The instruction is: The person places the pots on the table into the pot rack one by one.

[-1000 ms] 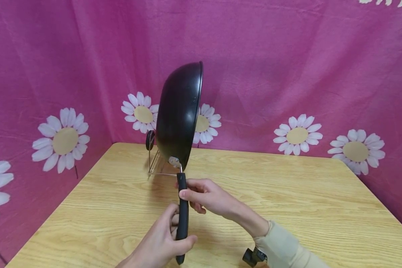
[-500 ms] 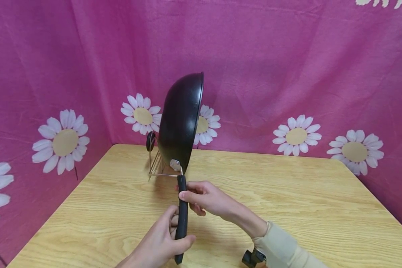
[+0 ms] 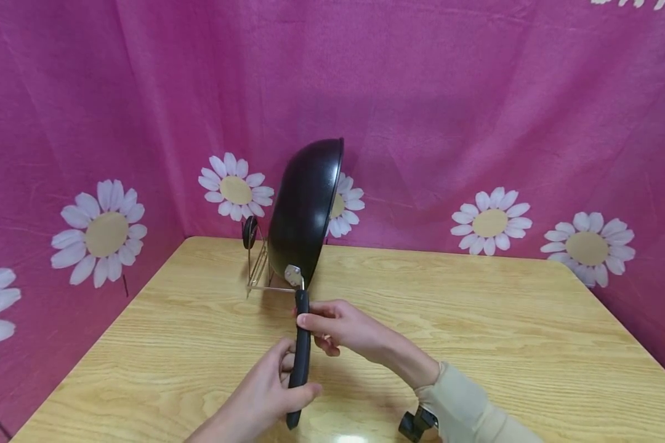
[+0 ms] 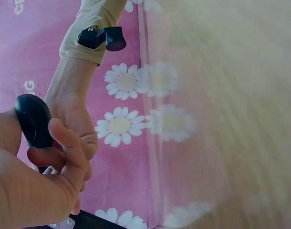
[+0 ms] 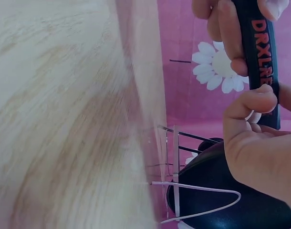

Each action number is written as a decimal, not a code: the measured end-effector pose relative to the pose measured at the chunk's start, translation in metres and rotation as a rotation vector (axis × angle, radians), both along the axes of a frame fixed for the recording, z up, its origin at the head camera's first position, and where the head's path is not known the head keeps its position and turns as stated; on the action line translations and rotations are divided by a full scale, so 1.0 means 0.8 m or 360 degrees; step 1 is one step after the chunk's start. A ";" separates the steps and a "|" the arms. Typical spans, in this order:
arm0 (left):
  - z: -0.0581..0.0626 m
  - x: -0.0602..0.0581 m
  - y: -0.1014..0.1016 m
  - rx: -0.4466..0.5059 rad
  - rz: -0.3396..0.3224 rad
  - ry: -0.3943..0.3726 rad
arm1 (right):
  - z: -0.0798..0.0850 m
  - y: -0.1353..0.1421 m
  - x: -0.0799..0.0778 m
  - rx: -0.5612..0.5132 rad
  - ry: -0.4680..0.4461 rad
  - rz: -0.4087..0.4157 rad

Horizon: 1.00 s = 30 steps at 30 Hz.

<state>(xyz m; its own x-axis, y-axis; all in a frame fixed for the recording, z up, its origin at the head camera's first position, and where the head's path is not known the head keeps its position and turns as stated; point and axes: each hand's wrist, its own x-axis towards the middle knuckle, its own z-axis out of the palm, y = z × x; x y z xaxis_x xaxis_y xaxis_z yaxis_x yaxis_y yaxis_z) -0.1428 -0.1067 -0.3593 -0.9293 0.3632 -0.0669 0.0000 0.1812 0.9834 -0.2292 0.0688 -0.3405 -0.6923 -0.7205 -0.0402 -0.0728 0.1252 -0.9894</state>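
Note:
A black wok (image 3: 307, 203) stands on its side, its open face to the right and its rounded bottom to the left. Its black handle (image 3: 300, 357) points toward me. My right hand (image 3: 346, 326) pinches the handle near the metal bracket, thumb on top. Farther down, my left hand (image 3: 266, 387) holds the handle's end between thumb and curled fingers. A wire rack (image 3: 261, 271) sits just behind and left of the wok, partly hidden by it. In the right wrist view, thin wire loops (image 5: 207, 187) overlap the wok's dark bowl (image 5: 217, 210), and red letters mark the handle.
A black round piece (image 3: 249, 232) shows at the rack's upper left. The wood-grain table (image 3: 476, 320) reaches back to a pink curtain (image 3: 421, 123) with white daisies. A small black camera (image 3: 418, 423) is strapped to the right sleeve (image 3: 465, 400).
The wok has come down, with its upper rim tipping a little to the right. Both hands keep their grip on the handle, whose near end has shifted slightly left and up.

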 end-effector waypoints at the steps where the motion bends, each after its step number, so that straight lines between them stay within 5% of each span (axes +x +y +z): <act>1: 0.000 -0.002 -0.001 -0.0014 0.0003 0.0009 | -0.001 -0.001 -0.001 -0.0004 -0.0033 -0.0010; 7: -0.001 -0.009 -0.004 -0.0100 0.0005 0.0017 | -0.004 -0.004 -0.005 -0.0021 -0.0142 -0.0036; 21: 0.000 -0.010 -0.004 -0.0200 0.0002 0.0052 | -0.002 -0.001 -0.004 0.0045 -0.0075 -0.0054; 30: -0.003 -0.013 -0.004 -0.0229 -0.0015 0.0043 | 0.000 -0.006 0.004 0.0219 0.0209 -0.0098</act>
<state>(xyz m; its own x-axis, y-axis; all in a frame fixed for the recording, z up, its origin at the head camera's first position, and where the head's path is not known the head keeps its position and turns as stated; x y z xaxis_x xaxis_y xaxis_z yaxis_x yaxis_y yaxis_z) -0.1535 -0.1102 -0.3620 -0.9280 0.3606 -0.0937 0.0288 0.3201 0.9469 -0.2264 0.0643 -0.3401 -0.7408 -0.6704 -0.0417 -0.1881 0.2667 -0.9453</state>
